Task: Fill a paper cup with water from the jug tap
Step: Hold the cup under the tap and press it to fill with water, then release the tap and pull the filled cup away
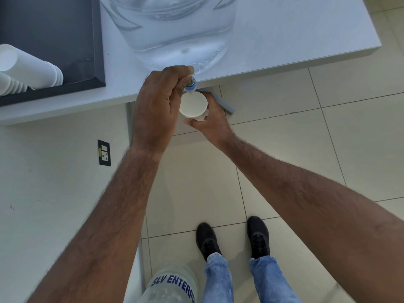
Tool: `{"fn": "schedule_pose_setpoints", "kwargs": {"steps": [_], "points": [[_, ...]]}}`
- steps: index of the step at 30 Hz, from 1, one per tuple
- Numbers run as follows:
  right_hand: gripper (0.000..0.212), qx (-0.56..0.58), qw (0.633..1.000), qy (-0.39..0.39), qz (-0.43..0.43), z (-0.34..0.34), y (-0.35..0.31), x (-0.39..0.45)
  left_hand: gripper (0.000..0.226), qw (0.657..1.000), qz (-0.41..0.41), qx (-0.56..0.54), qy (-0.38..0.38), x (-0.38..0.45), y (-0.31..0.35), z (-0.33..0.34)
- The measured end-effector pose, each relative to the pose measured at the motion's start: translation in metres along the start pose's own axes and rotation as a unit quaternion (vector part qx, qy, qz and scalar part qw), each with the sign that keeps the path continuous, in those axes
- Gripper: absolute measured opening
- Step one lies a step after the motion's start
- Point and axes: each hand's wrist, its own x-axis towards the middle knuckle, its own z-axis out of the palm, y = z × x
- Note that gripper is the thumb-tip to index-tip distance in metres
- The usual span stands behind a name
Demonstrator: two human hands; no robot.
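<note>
A large clear water jug (175,31) stands on the white table (284,40) at its front edge. Its blue and white tap (190,85) juts out over the edge. My left hand (157,99) is closed around the top of the tap. Directly beneath the spout sits a white paper cup (193,104), held from below and behind by my right hand (211,121). The cup's inside looks white; I cannot tell how much water is in it.
A dark tray (65,40) at the left of the table holds stacks of white paper cups (28,68). A second jug (172,285) with blue lettering stands on the tiled floor by my feet. A wall socket (104,152) sits lower left.
</note>
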Motion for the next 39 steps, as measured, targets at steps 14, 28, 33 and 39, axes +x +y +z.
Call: {"fn": "schedule_pose_setpoints", "kwargs": {"steps": [14, 28, 33, 39], "points": [[0.068, 0.019, 1.000, -0.001, 0.017, -0.017, -0.010, -0.012, 0.021, 0.999, 0.016, 0.017, -0.038, -0.021, 0.007, -0.007], [0.064, 0.033, 0.998, 0.025, 0.046, -0.099, -0.034, -0.060, 0.036, 0.996, -0.009, 0.069, -0.060, -0.004, 0.042, -0.013], [0.064, 0.027, 0.998, 0.033, 0.038, -0.148, -0.059, -0.069, 0.030, 0.997, 0.003, 0.060, -0.049, 0.007, 0.075, -0.004], [0.064, 0.021, 0.998, 0.061, 0.011, -0.207, -0.090, -0.053, 0.033, 0.997, -0.010, 0.018, -0.076, 0.026, 0.113, 0.020]]}}
